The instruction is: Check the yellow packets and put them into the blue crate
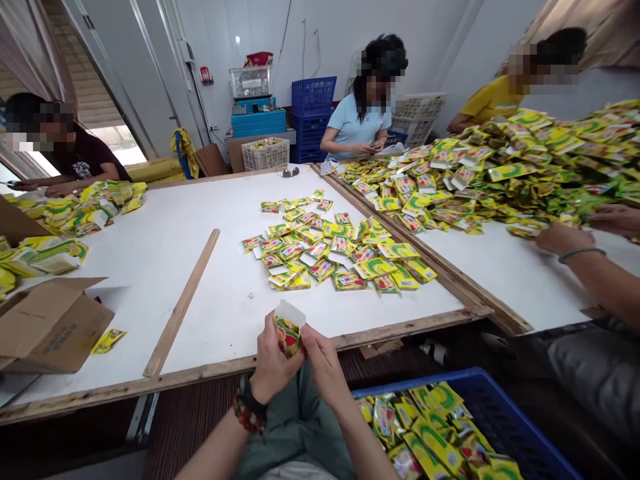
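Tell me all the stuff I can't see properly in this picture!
All in the head view:
- Small yellow-green carton with a white flap: lower part, hidden by the left hand.
- Brown cardboard box: left end, cut off by the left edge; its printing is blurred.
- Blue plastic basket: near end, cut off by the bottom edge.
- Dark sunglasses: too small for details.

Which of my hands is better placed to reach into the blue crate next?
Probably your right hand: it's nearer the blue crate, with its fingers just at the open packet's edge. Your left hand is farther away and wrapped around the packet.
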The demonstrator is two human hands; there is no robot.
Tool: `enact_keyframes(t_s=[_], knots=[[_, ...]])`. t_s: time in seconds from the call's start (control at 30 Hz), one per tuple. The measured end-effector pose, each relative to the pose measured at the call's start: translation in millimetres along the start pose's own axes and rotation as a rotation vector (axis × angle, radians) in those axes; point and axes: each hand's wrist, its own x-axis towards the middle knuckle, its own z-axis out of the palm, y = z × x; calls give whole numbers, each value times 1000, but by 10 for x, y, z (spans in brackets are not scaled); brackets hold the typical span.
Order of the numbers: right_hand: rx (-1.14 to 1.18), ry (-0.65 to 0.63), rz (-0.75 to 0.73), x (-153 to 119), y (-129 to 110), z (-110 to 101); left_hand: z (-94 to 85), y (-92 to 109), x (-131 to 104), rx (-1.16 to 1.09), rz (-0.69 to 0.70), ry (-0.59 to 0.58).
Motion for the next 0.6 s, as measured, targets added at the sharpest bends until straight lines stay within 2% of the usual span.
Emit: enact_keyframes(t_s=[0.1, 0.17, 0.23, 0.33, 0.43, 0.5, 0.6], knots=[[60, 123, 67, 15, 51, -46, 273, -54, -166, -60, -8, 82], [67, 222, 122, 0, 100, -138, 404, -161, -200, -6, 64, 62], [99, 244, 168, -19, 116, -231, 484, -257, -211, 39, 169, 35], [67, 103, 127, -55, 69, -320, 512, -312, -204, 21, 241, 10], [-148, 7, 6, -82, 28, -335, 488, -278, -184, 27, 156, -47], [-240, 53, -10, -77, 52, -321, 481, -247, -173, 76, 110, -107], [-243, 176, 84, -35, 126, -303, 490, -226, -169, 158, 95, -121]])
